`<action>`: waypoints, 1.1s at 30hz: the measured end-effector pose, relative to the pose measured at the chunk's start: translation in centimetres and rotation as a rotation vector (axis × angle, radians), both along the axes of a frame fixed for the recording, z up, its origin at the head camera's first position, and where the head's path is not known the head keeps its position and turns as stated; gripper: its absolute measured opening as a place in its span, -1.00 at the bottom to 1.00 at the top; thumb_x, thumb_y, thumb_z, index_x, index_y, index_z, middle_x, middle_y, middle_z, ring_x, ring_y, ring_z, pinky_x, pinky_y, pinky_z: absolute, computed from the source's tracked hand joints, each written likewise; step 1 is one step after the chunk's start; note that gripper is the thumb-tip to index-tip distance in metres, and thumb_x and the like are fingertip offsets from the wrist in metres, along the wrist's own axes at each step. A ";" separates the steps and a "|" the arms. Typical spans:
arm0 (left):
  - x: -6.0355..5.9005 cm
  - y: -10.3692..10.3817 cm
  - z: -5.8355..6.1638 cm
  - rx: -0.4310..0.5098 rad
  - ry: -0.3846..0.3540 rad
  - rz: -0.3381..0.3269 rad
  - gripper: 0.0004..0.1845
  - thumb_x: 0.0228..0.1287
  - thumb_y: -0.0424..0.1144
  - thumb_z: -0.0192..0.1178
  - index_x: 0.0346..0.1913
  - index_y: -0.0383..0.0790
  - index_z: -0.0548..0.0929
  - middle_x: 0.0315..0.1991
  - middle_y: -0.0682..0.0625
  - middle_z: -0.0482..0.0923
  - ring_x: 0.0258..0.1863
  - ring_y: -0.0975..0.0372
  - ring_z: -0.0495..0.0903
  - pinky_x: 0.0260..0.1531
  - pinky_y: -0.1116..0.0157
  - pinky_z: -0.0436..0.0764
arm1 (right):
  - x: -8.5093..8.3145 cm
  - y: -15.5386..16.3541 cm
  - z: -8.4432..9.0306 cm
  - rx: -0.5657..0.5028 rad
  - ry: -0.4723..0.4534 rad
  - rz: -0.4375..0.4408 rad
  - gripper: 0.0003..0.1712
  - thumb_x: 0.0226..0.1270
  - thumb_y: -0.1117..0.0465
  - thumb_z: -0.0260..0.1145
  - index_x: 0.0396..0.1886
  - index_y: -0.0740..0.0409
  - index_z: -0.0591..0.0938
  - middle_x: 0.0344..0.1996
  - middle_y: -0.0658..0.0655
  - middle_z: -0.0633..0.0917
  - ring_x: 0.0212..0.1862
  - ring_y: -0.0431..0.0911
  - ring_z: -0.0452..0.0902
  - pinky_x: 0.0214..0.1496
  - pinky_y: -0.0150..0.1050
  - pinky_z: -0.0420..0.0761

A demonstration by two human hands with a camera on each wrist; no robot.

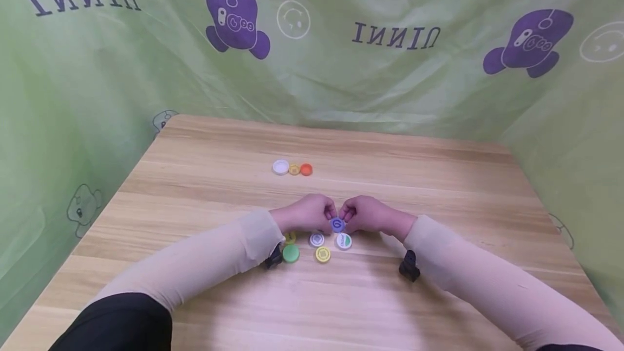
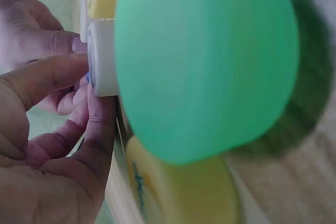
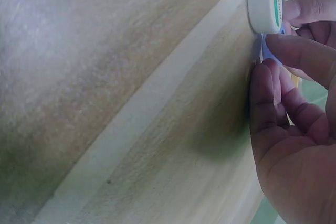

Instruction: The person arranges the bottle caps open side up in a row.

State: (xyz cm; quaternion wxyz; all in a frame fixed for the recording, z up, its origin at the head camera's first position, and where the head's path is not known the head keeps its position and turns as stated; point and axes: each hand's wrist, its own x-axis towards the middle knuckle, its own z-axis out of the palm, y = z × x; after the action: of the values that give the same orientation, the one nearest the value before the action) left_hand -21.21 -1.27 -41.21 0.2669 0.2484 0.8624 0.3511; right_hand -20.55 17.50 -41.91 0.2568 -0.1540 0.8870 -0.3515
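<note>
blue cap [image 1: 337, 224] pinched by both hands' fingers [image 1: 330, 213] | I judge it light, stiff, slick | best gripped at rim, between fingertips

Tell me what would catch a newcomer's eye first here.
Both hands meet at the table's middle: the left hand and right hand pinch a blue bottle cap between their fingertips. Green, yellow and white caps cluster just below them, and three more caps sit in a row farther back on the wooden table.
</note>
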 end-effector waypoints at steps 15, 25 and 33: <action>-0.1 0.4 -0.8 -0.038 0.125 -0.016 -0.78 -0.10 -0.46 0.37 -0.34 -0.21 0.61 -0.50 0.08 0.56 -0.48 0.27 0.52 -0.42 0.40 0.55 | 0.5 0.1 -0.1 0.057 0.164 0.055 -0.82 0.03 0.30 0.45 -0.34 0.14 0.64 -0.50 -0.07 0.60 -0.41 -0.21 0.48 -0.26 -0.31 0.53; -0.9 -0.4 -1.3 0.162 -0.011 0.162 -0.75 0.16 -0.33 0.33 -0.11 -0.30 0.60 -0.29 0.00 0.60 -0.34 0.21 0.59 -0.30 0.36 0.63 | -0.1 0.9 0.0 -0.167 -0.017 -0.102 -0.74 0.26 0.25 0.36 -0.12 0.32 0.63 -0.37 0.10 0.69 -0.37 -0.11 0.61 -0.31 -0.25 0.67; -2.7 -1.0 -0.8 0.369 -0.039 0.343 -0.76 0.32 -0.26 0.22 -0.04 -0.32 0.61 -0.22 -0.09 0.64 -0.28 0.14 0.64 -0.24 0.30 0.66 | -1.4 -0.5 1.1 -0.371 0.048 -0.349 -0.68 0.31 0.21 0.31 -0.03 0.32 0.57 -0.17 0.21 0.68 -0.13 0.02 0.61 -0.02 -0.15 0.63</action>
State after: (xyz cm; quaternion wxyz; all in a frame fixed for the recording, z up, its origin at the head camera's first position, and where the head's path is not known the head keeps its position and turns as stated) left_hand -23.95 -2.24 -41.98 0.1702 0.1359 0.8078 0.5477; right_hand -21.93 16.97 -40.83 0.1384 -0.0511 0.8265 -0.5433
